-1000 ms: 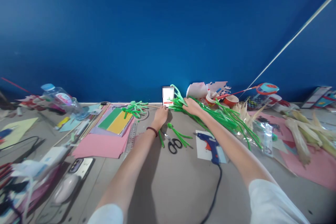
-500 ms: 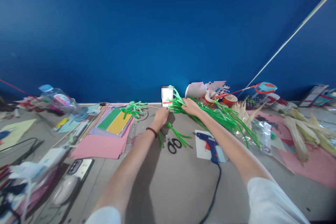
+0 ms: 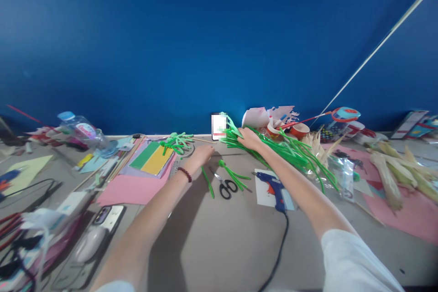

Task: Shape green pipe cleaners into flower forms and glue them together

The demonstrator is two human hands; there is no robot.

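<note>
My right hand (image 3: pixel 249 139) is closed around the near end of a thick bundle of green pipe cleaners (image 3: pixel 287 153) lying along the back of the table. My left hand (image 3: pixel 201 156) hovers over the table left of the bundle, fingers stretched out and nothing visible in them. Just below it are a loose green pipe cleaner (image 3: pixel 208 183), black-handled scissors (image 3: pixel 226 189) and a small green pipe-cleaner piece with several strands (image 3: pixel 235 176). A phone with a lit screen (image 3: pixel 218 127) leans against the blue wall between my hands.
A blue glue gun (image 3: pixel 275 189) rests on white paper, its cord running toward me. Coloured sheets (image 3: pixel 133 189), a phone with a mouse on it (image 3: pixel 89 244) and a plastic bottle (image 3: pixel 82 128) are on the left. Corn husks (image 3: pixel 386 178) lie on pink paper at right.
My left hand has moved left and toward me, away from the lit phone, uncovering more of the scissors and the loose pipe cleaner. My right hand stays on the bundle.
</note>
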